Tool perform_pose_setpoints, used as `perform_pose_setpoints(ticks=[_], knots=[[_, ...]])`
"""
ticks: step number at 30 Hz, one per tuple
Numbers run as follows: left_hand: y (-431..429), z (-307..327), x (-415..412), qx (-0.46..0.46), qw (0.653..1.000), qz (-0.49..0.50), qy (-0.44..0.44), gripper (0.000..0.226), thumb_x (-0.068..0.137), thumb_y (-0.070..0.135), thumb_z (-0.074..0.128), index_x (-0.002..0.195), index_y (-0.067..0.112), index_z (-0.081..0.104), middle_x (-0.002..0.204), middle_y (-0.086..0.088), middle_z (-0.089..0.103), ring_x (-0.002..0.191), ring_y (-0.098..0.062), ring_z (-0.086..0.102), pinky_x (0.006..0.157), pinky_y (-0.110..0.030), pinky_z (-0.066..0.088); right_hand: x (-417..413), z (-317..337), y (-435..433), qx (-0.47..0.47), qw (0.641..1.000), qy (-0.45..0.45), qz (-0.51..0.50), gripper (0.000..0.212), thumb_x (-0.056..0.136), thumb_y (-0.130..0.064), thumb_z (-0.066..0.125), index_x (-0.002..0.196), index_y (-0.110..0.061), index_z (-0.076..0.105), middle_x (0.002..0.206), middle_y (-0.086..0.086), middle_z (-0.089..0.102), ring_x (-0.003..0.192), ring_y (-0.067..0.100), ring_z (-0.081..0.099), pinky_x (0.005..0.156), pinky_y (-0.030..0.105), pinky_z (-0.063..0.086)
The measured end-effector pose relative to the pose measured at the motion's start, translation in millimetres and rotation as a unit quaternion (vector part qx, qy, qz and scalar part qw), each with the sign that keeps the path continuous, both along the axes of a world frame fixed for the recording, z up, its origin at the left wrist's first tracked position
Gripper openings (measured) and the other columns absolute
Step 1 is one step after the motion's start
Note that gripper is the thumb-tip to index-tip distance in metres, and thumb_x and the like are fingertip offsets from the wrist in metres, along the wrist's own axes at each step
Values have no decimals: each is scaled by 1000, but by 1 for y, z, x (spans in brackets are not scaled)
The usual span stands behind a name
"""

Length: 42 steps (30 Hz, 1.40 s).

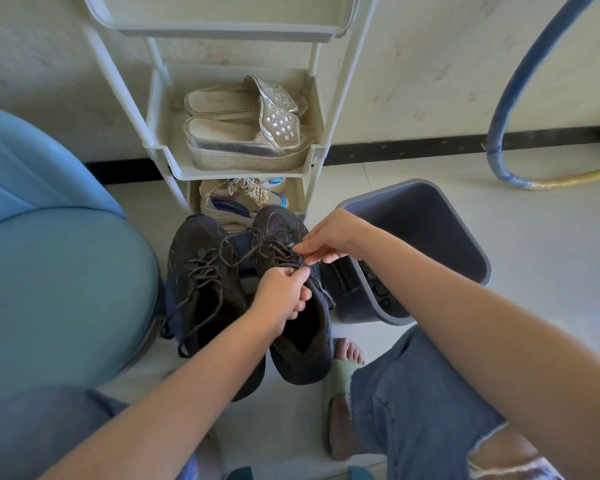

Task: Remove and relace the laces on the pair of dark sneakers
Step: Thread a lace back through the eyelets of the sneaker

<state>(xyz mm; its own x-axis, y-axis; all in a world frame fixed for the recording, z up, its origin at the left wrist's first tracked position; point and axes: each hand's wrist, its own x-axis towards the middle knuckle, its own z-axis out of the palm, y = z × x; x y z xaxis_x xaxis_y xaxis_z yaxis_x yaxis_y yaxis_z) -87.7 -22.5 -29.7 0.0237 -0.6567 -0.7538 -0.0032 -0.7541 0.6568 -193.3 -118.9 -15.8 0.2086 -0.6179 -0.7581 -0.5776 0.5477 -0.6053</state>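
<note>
Left hand [284,294] and right hand [331,237] pinch a sneaker's [312,362] lace [274,252] between shoe rack [160,147], grey bin [430,230] and blue seat [59,271]; pale tiles [516,216].

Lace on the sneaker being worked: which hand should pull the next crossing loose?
Right, likely. The right hand pinches the lace up at the crossings; the left hand pinches it lower, by the opening of the sneaker, better kept anchoring.

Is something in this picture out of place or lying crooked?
Yes. On the rack shelf, one platform sandal lies tipped on its side against the upright sandal. The untouched sneaker has its lace trailing loose, which fits the task.
</note>
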Motion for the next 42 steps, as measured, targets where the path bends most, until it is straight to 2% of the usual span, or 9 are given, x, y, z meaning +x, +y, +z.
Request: perform_pose_setpoints(ticks=[3,8,12,22,29,31,33,38,42], knots=[[7,-8,-10,-12,999,52,8,26,99,17,45,74,12,46,52,0,39,29,-6,29,32,-14,18,1,-5,0,7,1000,20,-12,39,77,-3,76,111,10,64,60,7,67,46,9,63,46,16,43],[7,-9,-11,10,991,116,71,33,99,8,43,67,17,40,47,0,38,26,-5,29,32,-15,17,1,-8,-1,6,999,42,-14,45,78,-8,76,116,10,60,81,14,68,71,20,60,52,19,33],[6,-13,-11,30,986,129,99,37,100,10,41,63,12,41,39,4,39,26,-5,30,30,-14,19,3,-9,-2,-7,999,38,-23,45,77,-8,77,114,9,61,70,10,67,55,13,62,49,18,36],[10,-2,-15,3,986,147,81,38,100,4,40,67,22,40,56,-5,37,27,-4,29,32,-14,21,2,-13,-6,-25,998,52,12,38,80,-8,75,109,13,64,67,10,62,61,16,51,58,20,40],[8,-4,-15,5,983,161,88,28,100,4,41,78,21,49,55,-5,38,26,-3,31,30,-13,23,0,-15,-9,-30,998,55,7,33,78,-5,75,104,13,66,64,10,61,52,12,51,56,19,43],[8,-4,-15,0,983,165,84,20,99,4,41,105,17,56,48,-3,41,25,-3,31,29,-12,24,0,-14,-9,-30,998,51,7,32,78,-5,75,103,13,66,61,8,61,47,10,52,54,19,44],[8,-5,-15,4,983,164,80,36,100,4,42,135,12,46,39,1,43,25,-2,32,29,-12,25,0,-14,-9,-32,998,45,0,31,79,-4,75,103,12,66,54,5,60,39,6,52,51,17,45],[9,0,-17,-15,983,166,80,23,99,3,42,114,20,46,51,-5,40,24,-3,32,29,-12,25,1,-15,-9,-24,999,40,-1,23,79,-3,74,98,9,66,48,3,59,35,4,51,48,15,46],[9,-3,-18,-20,983,168,71,29,99,2,42,126,10,51,38,1,41,24,-2,31,29,-12,24,0,-16,-11,-12,999,35,13,11,78,-2,74,81,3,65,45,1,60,37,5,51,48,15,48]])
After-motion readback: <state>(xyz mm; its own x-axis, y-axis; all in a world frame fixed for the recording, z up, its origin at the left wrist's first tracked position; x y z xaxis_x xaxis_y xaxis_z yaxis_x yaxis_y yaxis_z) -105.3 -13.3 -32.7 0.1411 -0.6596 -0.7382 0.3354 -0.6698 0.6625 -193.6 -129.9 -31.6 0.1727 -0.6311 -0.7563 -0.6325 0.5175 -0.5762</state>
